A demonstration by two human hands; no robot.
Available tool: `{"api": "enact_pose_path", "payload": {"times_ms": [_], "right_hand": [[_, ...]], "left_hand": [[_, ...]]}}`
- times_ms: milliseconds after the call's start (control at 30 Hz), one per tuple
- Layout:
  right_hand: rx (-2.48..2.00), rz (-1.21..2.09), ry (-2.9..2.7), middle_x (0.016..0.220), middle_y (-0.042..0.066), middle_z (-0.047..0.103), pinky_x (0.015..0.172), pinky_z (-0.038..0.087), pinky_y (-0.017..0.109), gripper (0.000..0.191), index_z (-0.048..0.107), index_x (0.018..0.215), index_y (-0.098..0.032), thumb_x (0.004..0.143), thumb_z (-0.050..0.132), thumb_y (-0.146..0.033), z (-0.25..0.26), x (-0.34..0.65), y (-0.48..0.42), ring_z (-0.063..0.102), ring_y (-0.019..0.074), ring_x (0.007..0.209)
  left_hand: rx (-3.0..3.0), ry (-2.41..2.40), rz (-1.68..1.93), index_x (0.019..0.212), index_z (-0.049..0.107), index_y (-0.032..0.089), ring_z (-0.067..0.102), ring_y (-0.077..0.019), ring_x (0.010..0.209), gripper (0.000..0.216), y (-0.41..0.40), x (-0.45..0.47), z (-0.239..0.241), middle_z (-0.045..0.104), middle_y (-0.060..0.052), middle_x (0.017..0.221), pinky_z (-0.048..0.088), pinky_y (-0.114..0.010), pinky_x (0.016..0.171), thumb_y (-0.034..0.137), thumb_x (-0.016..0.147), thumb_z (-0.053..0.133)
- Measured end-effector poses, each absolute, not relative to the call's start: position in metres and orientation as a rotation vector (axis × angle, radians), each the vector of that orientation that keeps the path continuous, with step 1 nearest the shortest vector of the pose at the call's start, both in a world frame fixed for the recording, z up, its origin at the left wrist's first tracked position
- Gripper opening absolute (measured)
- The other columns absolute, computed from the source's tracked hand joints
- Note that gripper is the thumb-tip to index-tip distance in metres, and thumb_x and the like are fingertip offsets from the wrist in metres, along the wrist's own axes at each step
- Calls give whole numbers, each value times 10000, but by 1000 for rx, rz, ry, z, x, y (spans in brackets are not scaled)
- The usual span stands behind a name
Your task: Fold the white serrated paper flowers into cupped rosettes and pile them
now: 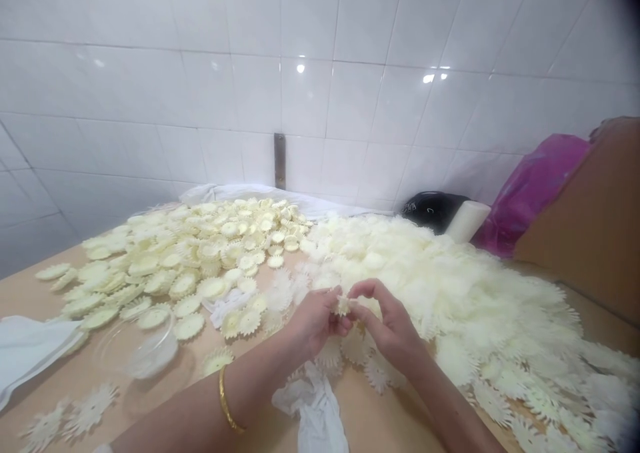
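A tan tabletop carries two big mounds: toothed discs with rims on the far left, and thin, pale toothed cutouts sprawling along the right. Nearer on the left sit a clear plastic bowl and a flat white cloth — with two loose cutouts in front. A crumpled white rag lies near the middle.

On the table, discs lie heaped left, cut-outs right (two strays sit over left, nearer the person), the wall behind. A bowl sits before the discs. Left hand and right hand meet at a piece midway, a cloth nearer. Beyond the cut-outs are a roll and bag; rightmost, a box.
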State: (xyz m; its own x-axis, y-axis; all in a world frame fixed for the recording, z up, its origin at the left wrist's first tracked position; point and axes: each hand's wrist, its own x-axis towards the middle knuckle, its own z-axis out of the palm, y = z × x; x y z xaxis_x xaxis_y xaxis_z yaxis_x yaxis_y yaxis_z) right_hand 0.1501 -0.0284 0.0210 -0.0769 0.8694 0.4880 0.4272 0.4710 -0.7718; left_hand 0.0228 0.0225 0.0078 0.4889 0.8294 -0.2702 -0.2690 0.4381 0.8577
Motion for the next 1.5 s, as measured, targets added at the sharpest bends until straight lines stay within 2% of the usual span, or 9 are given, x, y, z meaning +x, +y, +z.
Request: {"api": "enact_pose_path", "payload": {"times_ms": [100,300,433,567,733,900,1033,1167,1500], "right_hand": [[-1194,541,-1737,893,32,543,778,407,307,232,510,985,-209,754,524,-215,20,155,-26,506,180,873],[-1100,321,-1791,796,41,513,667,409,304,142,549,699,-189,739,448,-99,18,150,-29,497,175,776],[-816,350,-1839,866,47,551,734,401,333,185,564,729,-202,734,443,-63,32,136,-45,494,193,867],[-992,615,-1536,711,7,549,644,397,267,108,556,725,-196,804,483,-213,41,142,-45,501,151,719],[-1169,845,-1315,575,-39,423,544,334,222,246,486,615,-174,776,518,-356,32,158,-28,382,101,559],[-1127,971,-1274,570,-40,424,559,343,222,280,459,590,-175,741,558,-388,28,155,-26,394,101,566],[-1117,1034,-1296,578,-33,460,573,368,229,285,477,600,-175,731,569,-410,30,151,-28,429,108,573],[-1080,1083,-1326,592,-31,474,592,379,233,279,485,615,-174,708,596,-414,31,150,-29,444,110,585],[-1218,889,-1352,510,-45,349,493,316,221,401,388,527,-179,753,488,-495,24,151,-25,345,91,511]], "left_hand": [[879,765,704,797,556,115,468,-72,390,197,20,23,11,502,5,499,349,-180,396,307,765,524],[854,767,669,724,537,110,461,-75,398,188,22,23,11,531,-17,547,357,-198,399,295,757,528],[814,929,845,699,499,128,477,-87,416,150,34,15,8,524,-14,534,383,-205,408,259,773,502],[845,972,916,786,483,122,553,-110,485,113,37,10,16,586,-74,658,425,-211,442,233,799,462],[889,808,730,975,502,143,606,-150,589,223,24,16,26,580,-81,778,452,-230,476,243,775,503],[971,660,692,834,542,150,576,-121,605,269,18,17,26,539,-50,835,446,-224,488,387,714,580],[1135,721,752,695,510,151,507,-91,531,193,16,18,21,499,2,641,397,-201,457,310,677,618],[1263,827,819,687,500,163,468,-90,504,164,14,19,17,464,24,545,366,-197,447,297,677,594],[1263,699,749,709,536,161,481,-87,530,213,9,20,22,541,-8,634,375,-207,479,364,684,595]]}}
